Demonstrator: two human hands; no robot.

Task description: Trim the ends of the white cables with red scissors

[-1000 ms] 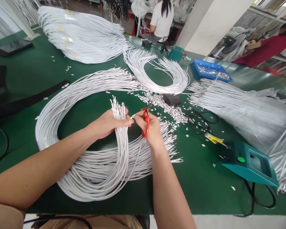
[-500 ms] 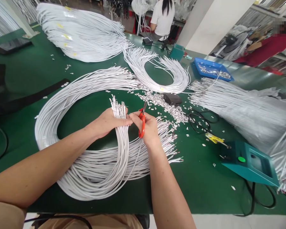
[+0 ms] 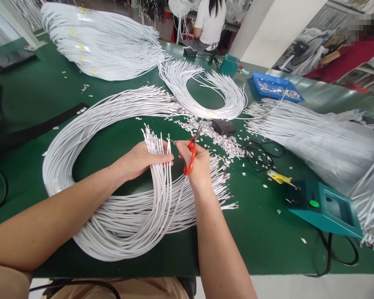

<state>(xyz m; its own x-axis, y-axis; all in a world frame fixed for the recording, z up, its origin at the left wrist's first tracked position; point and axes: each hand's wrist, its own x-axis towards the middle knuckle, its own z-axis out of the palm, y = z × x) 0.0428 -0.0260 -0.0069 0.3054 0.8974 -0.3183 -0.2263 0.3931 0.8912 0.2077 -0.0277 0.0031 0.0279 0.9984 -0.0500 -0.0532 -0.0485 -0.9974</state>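
My left hand (image 3: 143, 158) is wrapped round a bundle of white cables (image 3: 158, 182), its thumb across the front and the cable ends standing up above it. Just to the right, my right hand (image 3: 197, 160) is closed round red-handled scissors (image 3: 190, 158), whose blades point up and away. Its fingertips are pinched beside the cable ends, near a thin strand. The held bundle curves down into a large coil of white cables (image 3: 60, 153) on the green table (image 3: 255, 249). More cable ends fan out beneath my right hand.
Small silvery scraps (image 3: 230, 145) lie scattered round a black block (image 3: 223, 127). To the right are a teal device (image 3: 326, 207) with a yellow clip (image 3: 279, 177), a blue tray (image 3: 276, 88) and plastic-wrapped cables (image 3: 336, 141). More cable bundles (image 3: 102, 45) lie behind. Two people are beyond the table.
My right hand has moved slightly right, away from my left thumb, and the scissors have tilted rightward. A few cables now stand apart at the right side of the held bundle.
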